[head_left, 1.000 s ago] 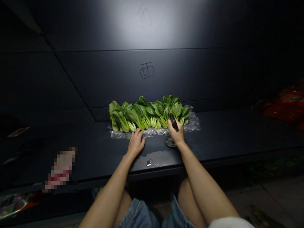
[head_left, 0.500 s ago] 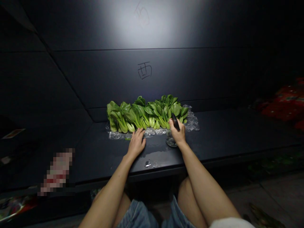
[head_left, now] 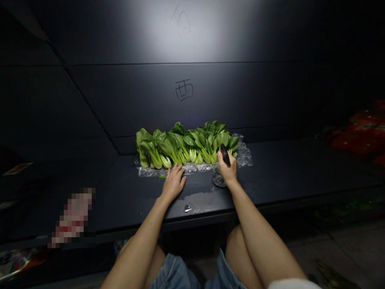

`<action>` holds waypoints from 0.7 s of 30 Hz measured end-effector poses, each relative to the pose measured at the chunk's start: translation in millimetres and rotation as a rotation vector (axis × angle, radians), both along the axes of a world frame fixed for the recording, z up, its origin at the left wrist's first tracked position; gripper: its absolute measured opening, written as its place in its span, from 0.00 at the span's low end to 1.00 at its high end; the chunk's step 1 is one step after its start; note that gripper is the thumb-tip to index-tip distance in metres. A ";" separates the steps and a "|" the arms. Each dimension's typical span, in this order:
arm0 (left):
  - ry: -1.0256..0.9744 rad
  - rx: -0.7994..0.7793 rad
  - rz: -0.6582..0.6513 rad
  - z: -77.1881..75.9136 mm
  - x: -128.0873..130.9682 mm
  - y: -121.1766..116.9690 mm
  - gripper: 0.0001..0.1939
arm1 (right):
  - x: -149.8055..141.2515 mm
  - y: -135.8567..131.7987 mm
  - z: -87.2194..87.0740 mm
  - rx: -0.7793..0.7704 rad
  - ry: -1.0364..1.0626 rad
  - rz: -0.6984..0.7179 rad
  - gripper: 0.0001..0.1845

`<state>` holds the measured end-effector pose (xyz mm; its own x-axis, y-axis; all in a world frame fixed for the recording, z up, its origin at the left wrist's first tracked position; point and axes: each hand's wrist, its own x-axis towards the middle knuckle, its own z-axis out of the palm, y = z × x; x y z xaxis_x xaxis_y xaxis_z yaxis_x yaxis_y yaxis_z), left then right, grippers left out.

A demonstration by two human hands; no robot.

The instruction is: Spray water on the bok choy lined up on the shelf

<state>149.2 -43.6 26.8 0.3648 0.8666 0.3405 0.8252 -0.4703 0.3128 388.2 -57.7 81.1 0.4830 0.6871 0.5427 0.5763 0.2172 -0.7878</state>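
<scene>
A row of green bok choy point(head_left: 180, 146) lies on clear plastic wrap point(head_left: 150, 171) against the dark back panel, leaves toward the panel and pale stems toward me. My left hand point(head_left: 173, 181) rests palm down with fingers spread, its fingertips at the front edge of the wrap near the stems. In my right hand point(head_left: 228, 170) is a spray bottle point(head_left: 219, 177) with a black spray head and a clear body, upright in front of the right end of the bok choy. My fingers hide part of its trigger and neck.
Water droplets point(head_left: 188, 207) wet the dark shelf point(head_left: 276, 172) near its front edge. Characters are drawn on the back panel point(head_left: 135, 96). Red packages point(head_left: 357, 132) sit at the far right. A card point(head_left: 18, 168) lies at the left, with a pixelated patch below it.
My right hand and the spray bottle have shifted slightly to the right. My left hand stays at nearly the same spot, and the bok choy has not moved.
</scene>
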 end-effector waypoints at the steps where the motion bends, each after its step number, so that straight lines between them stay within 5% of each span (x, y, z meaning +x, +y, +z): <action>1: 0.007 -0.004 0.000 0.2 0.3 -0.5 0.19 | 0.6 0.0 0.0 -0.004 -0.004 -0.007 0.21; 21: 0.023 -0.011 -0.007 -1.0 0.3 -2.1 0.19 | 11.4 -0.7 0.1 0.010 -0.029 -0.044 0.20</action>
